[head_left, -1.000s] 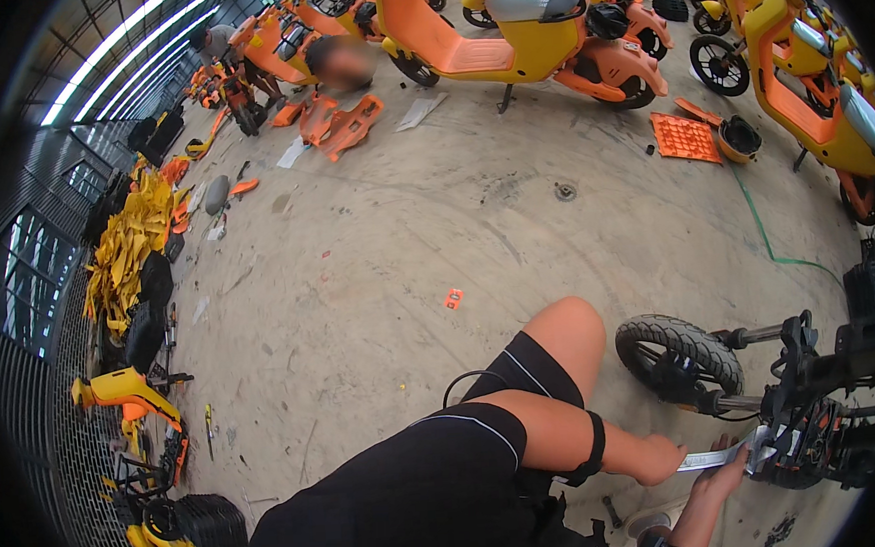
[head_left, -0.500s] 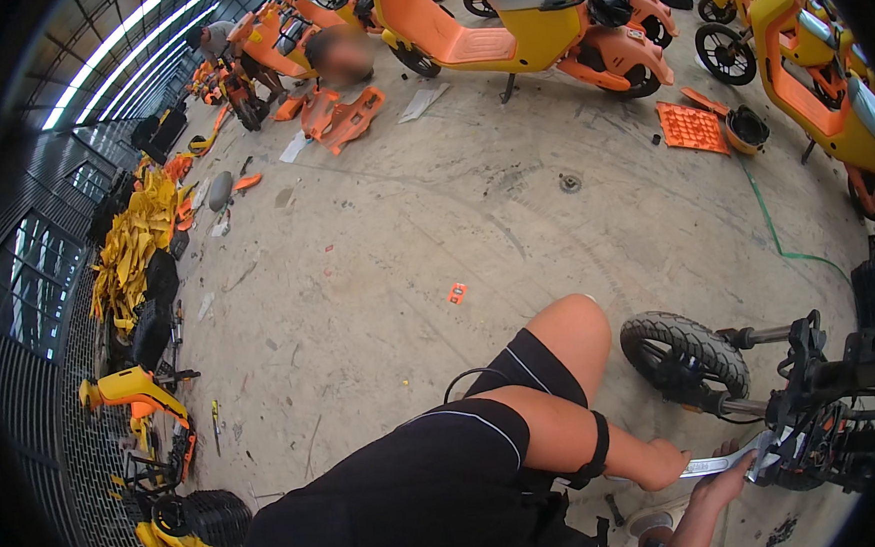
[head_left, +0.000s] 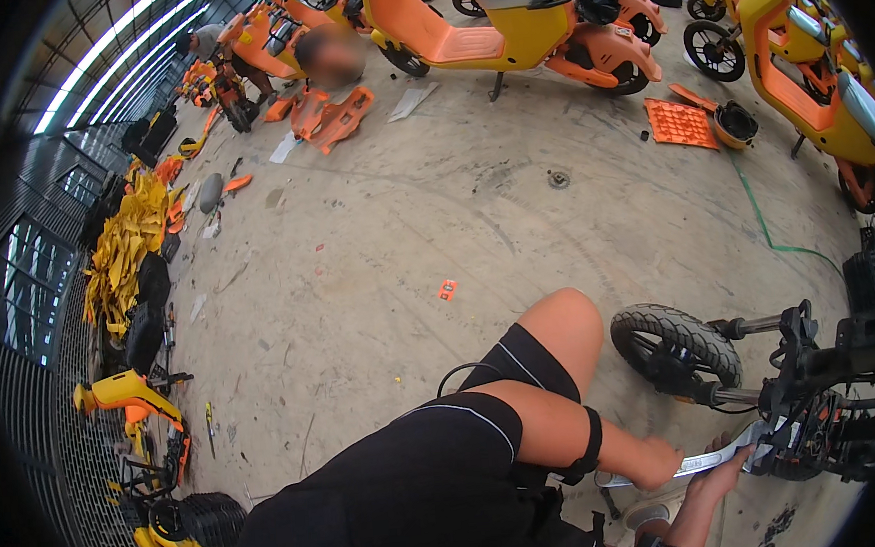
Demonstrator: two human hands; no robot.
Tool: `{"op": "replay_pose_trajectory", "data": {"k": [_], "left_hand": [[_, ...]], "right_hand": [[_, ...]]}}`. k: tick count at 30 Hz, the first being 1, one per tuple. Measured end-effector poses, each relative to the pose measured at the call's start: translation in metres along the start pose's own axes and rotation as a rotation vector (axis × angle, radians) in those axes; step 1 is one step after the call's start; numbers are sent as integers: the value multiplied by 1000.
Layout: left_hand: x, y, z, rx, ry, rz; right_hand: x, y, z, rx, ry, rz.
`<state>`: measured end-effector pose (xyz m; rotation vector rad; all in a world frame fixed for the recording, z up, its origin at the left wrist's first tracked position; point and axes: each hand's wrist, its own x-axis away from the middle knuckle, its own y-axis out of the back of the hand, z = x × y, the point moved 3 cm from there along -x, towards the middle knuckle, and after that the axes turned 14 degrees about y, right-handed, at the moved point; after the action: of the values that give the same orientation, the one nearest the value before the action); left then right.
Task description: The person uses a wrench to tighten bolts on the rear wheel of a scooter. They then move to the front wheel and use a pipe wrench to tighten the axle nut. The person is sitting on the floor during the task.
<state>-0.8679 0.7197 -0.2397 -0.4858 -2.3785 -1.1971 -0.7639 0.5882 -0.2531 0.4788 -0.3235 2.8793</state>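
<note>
A long silver wrench (head_left: 695, 463) reaches to the black front end of a stripped scooter (head_left: 780, 393) at the lower right. My left hand (head_left: 657, 463) is closed round the handle, and the handle's tail sticks out behind my fist. Closer to the wrench's head, my right hand (head_left: 714, 479) grips it from below, fingers curled over the bar. The head meets the scooter's dark parts near the fork, where cables and brackets crowd it; what it sits on cannot be made out. The scooter's front wheel (head_left: 677, 344) lies turned towards my bent knee.
Yellow and orange scooters (head_left: 483, 40) stand along the far side. Yellow panels (head_left: 131, 252) are heaped at the left. An orange crate-like tray (head_left: 681, 122) and a helmet (head_left: 736, 125) lie at the right. Two people are at the far left among orange parts (head_left: 333, 119).
The whole view has shifted slightly, so the scene sits a little further left. Both hands keep their hold on the wrench, and more of its tail shows behind my left hand.
</note>
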Motion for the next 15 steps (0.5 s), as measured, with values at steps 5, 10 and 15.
{"op": "replay_pose_trajectory", "data": {"k": [5, 10, 15], "left_hand": [[-4, -8, 4, 40, 4, 24], [12, 8, 5, -27, 9, 72], [-3, -4, 6, 110, 24, 61]], "right_hand": [[8, -7, 2, 4, 10, -5], [12, -8, -4, 56, 7, 17], [-1, -7, -14, -72, -10, -34]]}}
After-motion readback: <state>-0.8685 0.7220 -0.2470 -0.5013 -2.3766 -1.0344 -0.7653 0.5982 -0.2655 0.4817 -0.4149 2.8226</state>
